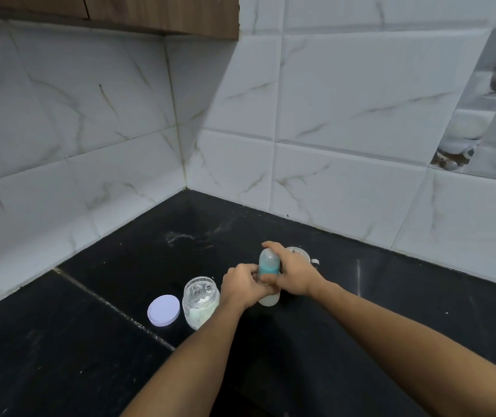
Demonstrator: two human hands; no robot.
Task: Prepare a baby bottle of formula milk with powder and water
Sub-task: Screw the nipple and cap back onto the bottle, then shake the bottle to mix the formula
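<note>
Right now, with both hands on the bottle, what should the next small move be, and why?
Probably turn the teal collar with the right hand while the left hand steadies the bottle: both grips sit there. Whether it is going on or coming off, I cannot tell; the jar stands open, its lid beside it.

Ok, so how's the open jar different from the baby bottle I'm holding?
The jar stands untouched on the counter; the baby bottle is gripped by the left hand and right hand. The jar is open, its lilac lid lying beside it; the baby bottle wears a teal collar and clear cap. The jar is wider and squatter, the baby bottle slimmer. Both are see-through and roughly upright.
</note>
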